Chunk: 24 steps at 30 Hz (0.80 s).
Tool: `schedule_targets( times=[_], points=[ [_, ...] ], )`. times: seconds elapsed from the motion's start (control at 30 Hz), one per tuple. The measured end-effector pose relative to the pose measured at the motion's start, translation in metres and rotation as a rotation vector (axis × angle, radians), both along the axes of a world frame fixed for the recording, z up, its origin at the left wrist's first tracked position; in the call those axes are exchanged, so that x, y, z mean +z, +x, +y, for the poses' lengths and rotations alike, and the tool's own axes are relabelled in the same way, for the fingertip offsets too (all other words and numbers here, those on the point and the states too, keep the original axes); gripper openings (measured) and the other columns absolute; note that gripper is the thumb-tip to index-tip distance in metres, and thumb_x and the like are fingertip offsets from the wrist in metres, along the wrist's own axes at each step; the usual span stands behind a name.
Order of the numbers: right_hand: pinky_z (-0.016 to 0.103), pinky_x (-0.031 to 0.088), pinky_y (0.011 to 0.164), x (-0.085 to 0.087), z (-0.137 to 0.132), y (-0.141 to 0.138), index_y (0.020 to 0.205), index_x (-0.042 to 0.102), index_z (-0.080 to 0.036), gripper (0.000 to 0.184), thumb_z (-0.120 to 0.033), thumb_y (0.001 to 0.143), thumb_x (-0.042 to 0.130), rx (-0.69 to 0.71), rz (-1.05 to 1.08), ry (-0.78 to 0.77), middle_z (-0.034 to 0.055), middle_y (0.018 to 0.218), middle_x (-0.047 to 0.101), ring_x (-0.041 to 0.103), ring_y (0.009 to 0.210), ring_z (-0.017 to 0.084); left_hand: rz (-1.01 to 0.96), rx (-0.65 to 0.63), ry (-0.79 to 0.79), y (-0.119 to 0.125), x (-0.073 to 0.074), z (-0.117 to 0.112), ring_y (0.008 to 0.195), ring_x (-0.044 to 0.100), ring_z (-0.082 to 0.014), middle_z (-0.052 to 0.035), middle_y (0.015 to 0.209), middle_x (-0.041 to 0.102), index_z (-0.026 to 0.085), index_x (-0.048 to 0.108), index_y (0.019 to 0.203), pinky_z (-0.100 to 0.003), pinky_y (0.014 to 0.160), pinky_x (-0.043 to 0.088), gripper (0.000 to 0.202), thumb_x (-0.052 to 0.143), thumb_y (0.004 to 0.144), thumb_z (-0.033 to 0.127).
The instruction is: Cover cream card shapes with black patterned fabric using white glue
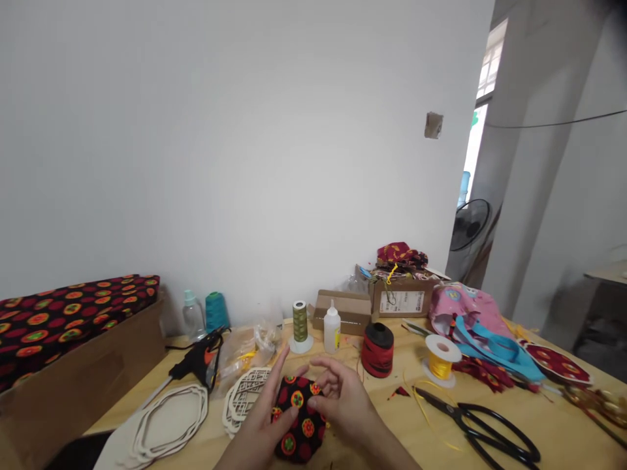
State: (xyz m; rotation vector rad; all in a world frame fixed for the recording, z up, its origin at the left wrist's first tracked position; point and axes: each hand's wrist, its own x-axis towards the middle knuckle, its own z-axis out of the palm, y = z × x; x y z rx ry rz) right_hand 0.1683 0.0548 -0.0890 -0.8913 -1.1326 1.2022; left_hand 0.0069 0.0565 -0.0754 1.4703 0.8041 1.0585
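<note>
A black fabric-covered piece (pixel 307 427) with orange, red and green flower motifs is held upright low in the middle of the head view. My left hand (pixel 267 424) grips its left side, thumb across the front and a long finger pointing up beside it. On the upper right edge rests the thumb of my right hand (pixel 345 398), its other fingers bent behind the edge and partly hidden. Just left of the piece lie pale lattice-cut wooden panels (pixel 240 398), partly covered by my left hand.
Black scissors (pixel 463 414) and a yellow cord spool (pixel 441 365) lie to the right. Behind stand a glue bottle (pixel 332 329), an olive thread cone (pixel 300 323) and a red cord spool (pixel 377 352). At left are wooden frames (pixel 171 418), a glue gun (pixel 196 359) and a cardboard box (pixel 98 365).
</note>
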Motion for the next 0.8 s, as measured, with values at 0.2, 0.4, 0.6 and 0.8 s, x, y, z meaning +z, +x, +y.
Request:
schedule_targets(
  times=[0.2,0.4,0.6,0.8],
  points=[
    [0.02,0.039,0.053,0.012,-0.002,0.007,0.101,0.051,-0.019,0.054,-0.013,0.051,0.07,-0.077,0.086,0.035,-0.0085,0.062,0.055,0.053,0.052,0.007,-0.229,-0.001,-0.295,0.006,0.009,0.004,0.095,0.06,-0.0298,-0.0122,0.107,0.066,0.022,-0.005,0.136,-0.041,0.078,0.047,0.099,0.066,0.067,0.022],
    [0.019,0.041,0.057,0.017,-0.005,0.01,0.096,0.054,-0.018,0.052,-0.017,0.049,0.076,-0.127,0.22,0.033,-0.0069,0.062,0.058,0.053,0.055,0.007,-0.589,-0.166,-0.621,0.008,0.01,0.0,0.104,0.055,-0.0274,-0.0138,0.104,0.067,0.01,0.051,0.115,-0.039,0.086,0.043,0.048,0.051,0.076,0.039],
    [0.021,0.042,0.058,0.011,-0.003,0.007,0.096,0.055,-0.018,0.052,-0.02,0.049,0.076,-0.131,0.191,0.025,-0.0068,0.063,0.055,0.053,0.056,0.008,-0.582,-0.055,-0.473,0.02,0.006,-0.002,0.099,0.058,-0.0257,-0.0089,0.096,0.071,0.015,0.062,0.095,-0.04,0.089,0.042,0.026,0.063,0.07,0.016],
    [0.027,0.043,0.069,0.006,-0.004,0.004,0.096,0.061,-0.019,0.046,-0.019,0.052,0.074,-0.1,0.067,0.073,0.0016,0.083,0.059,0.055,0.079,0.016,-0.394,0.071,-0.369,0.02,0.002,0.001,0.086,0.064,-0.0243,-0.0058,0.089,0.073,0.018,0.063,0.096,-0.037,0.08,0.049,0.033,0.068,0.064,0.019]
  ],
)
